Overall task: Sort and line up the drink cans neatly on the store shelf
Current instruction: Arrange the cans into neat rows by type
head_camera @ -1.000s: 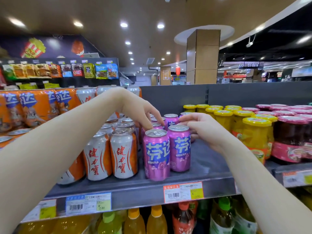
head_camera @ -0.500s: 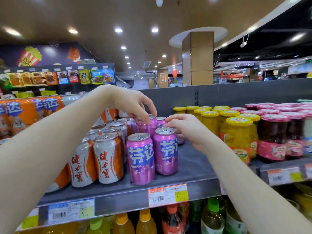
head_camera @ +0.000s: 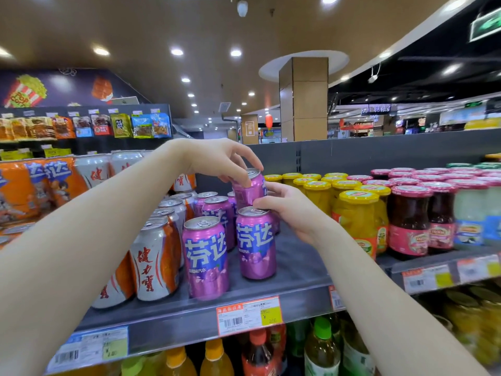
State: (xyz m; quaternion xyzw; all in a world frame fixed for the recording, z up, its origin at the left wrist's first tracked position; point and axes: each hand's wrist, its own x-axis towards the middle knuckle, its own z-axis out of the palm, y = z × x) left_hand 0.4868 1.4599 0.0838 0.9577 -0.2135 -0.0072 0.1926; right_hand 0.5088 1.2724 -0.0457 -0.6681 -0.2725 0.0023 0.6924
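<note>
A person's left hand [head_camera: 217, 161] now pinches the top rim of a purple drink can [head_camera: 250, 187], lifted and tilted above the shelf [head_camera: 295, 267]; half a second ago that hand only reached among the standing cans. The right hand [head_camera: 291, 210] has closed in, its fingers touching the raised can's lower side. Directly below the grip stands another purple can [head_camera: 256, 242], with a front purple can [head_camera: 207, 257] to its left. Left of those stand orange-and-white cans [head_camera: 156, 259]. Right of the hands are yellow-lidded jars [head_camera: 357, 215].
</note>
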